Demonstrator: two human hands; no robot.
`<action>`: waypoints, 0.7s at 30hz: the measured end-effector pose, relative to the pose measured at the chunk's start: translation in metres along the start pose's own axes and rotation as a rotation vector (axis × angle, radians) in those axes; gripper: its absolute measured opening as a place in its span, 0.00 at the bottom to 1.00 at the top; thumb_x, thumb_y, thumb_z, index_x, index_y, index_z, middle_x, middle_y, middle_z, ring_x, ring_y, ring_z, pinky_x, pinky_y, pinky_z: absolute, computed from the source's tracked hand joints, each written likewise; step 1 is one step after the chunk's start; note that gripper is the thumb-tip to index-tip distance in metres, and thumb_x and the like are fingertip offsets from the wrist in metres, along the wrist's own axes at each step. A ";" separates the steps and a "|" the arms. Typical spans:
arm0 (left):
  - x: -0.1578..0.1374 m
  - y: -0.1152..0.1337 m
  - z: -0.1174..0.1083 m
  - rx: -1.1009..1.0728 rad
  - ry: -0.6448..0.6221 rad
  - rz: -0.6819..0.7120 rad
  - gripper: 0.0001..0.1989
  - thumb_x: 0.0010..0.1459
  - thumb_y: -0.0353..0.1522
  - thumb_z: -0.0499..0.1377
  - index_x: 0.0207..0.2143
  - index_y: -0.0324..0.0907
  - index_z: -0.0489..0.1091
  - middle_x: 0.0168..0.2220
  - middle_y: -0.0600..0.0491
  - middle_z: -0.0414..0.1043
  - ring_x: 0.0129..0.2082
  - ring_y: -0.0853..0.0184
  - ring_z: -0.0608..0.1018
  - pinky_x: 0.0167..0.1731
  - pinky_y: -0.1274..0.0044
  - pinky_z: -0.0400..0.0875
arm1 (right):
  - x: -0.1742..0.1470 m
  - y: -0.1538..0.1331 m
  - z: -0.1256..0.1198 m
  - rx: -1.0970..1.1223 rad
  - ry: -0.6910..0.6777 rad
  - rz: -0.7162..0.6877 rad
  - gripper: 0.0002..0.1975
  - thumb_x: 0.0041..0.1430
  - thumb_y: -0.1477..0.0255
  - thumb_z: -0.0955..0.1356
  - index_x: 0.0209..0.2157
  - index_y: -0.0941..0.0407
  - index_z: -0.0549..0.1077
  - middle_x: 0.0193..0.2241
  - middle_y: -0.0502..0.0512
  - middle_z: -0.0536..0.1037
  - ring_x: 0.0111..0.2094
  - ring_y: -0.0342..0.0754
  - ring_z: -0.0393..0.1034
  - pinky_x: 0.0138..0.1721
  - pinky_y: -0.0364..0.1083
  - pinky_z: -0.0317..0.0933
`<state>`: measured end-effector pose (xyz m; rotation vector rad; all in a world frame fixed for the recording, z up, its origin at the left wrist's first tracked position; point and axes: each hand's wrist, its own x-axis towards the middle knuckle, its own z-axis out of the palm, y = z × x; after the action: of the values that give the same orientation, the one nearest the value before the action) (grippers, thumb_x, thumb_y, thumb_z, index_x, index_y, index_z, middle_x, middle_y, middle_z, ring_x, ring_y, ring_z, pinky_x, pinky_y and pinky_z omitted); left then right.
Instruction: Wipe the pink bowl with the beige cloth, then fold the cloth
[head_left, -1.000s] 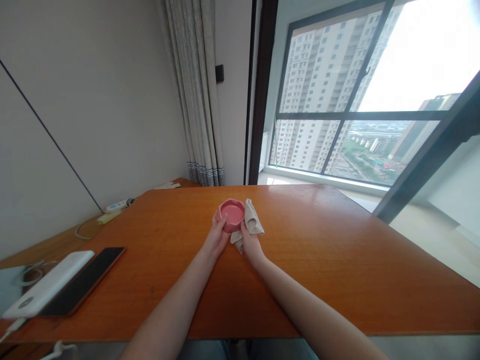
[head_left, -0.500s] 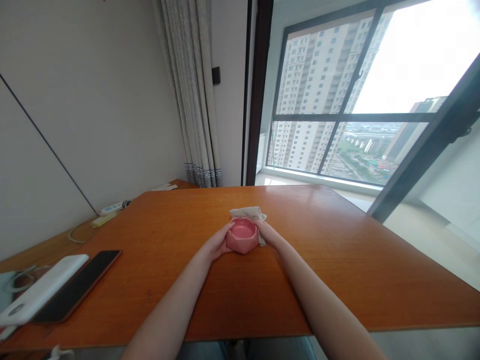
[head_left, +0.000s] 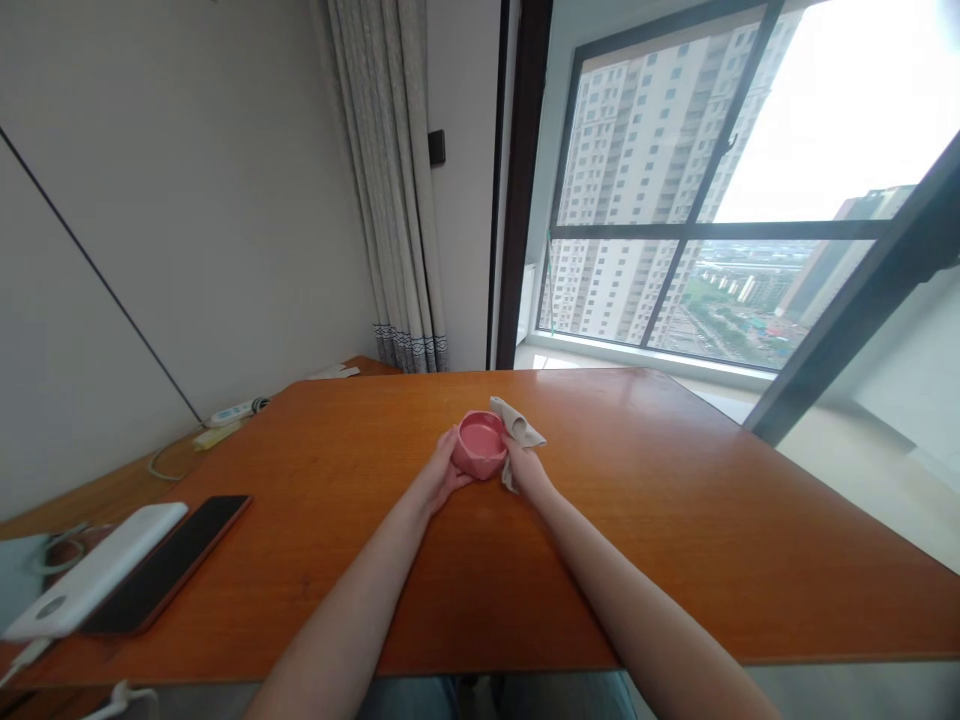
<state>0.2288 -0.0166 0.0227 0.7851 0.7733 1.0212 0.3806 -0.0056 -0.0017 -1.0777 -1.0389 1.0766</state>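
Note:
A pink faceted bowl [head_left: 480,446], perhaps an ashtray, is held over the middle of the wooden table, its opening tipped toward me. My left hand [head_left: 444,476] grips its left side, thumb near the rim and fingers underneath. On the right side, my right hand [head_left: 525,468] is closed on a light grey cloth [head_left: 517,422], pressing it against the bowl. Part of the cloth sticks up beyond the hand and another part hangs below it. The right fingertips are hidden by the cloth and the bowl.
The wooden table [head_left: 360,420] spreads around my arms. To the left lie a dark phone [head_left: 169,565] and a white power bank [head_left: 97,572] with a cable. A power strip [head_left: 232,413] lies by the wall. A window stands beyond, at right.
The bowl has risen slightly and turned in my hands. The cloth has shifted from behind the bowl to its right side, bunched in my right hand.

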 end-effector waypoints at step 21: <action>-0.003 0.001 0.010 -0.099 0.107 0.131 0.23 0.53 0.45 0.58 0.49 0.48 0.59 0.49 0.51 0.67 0.42 0.66 0.75 0.38 0.73 0.73 | -0.004 0.000 0.004 -0.055 0.132 0.117 0.23 0.49 0.57 0.66 0.44 0.56 0.71 0.47 0.56 0.74 0.54 0.53 0.64 0.56 0.49 0.56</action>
<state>0.2360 -0.0211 0.0289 0.7073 0.7643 1.2176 0.3762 -0.0089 -0.0014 -1.2497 -0.9139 1.0593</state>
